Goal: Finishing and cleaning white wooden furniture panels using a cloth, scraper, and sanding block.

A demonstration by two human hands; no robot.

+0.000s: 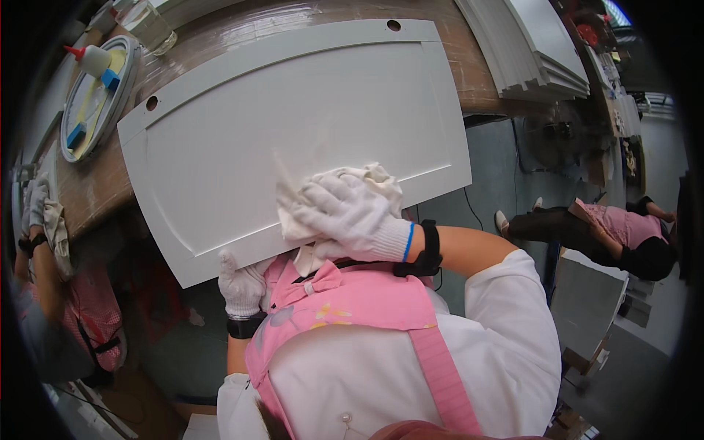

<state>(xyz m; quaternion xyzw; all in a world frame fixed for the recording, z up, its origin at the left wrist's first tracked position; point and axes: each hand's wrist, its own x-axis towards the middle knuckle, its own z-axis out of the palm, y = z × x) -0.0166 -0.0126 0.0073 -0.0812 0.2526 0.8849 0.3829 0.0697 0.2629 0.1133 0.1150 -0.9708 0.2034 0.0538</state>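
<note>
A white cabinet door (293,117) with a recessed middle and two round holes lies on the workbench, its near edge reaching out toward my body. My right hand (356,216), in a white knit glove with a blue cuff edge, presses a bunched off-white cloth (381,180) onto the door near that edge. Part of the cloth is hidden under the palm. At the near left edge of the door, my left hand (240,284), also gloved, has its fingers curled in and the thumb up against the edge. Its lower fingers are partly out of sight.
On the brown bench (95,180) at far left, a round tray (64,136) carries a red-tipped white bottle (92,60) and blue blocks. A clear container (149,28) stands beside it. White panels (528,55) are stacked far right. Co-workers appear left and right.
</note>
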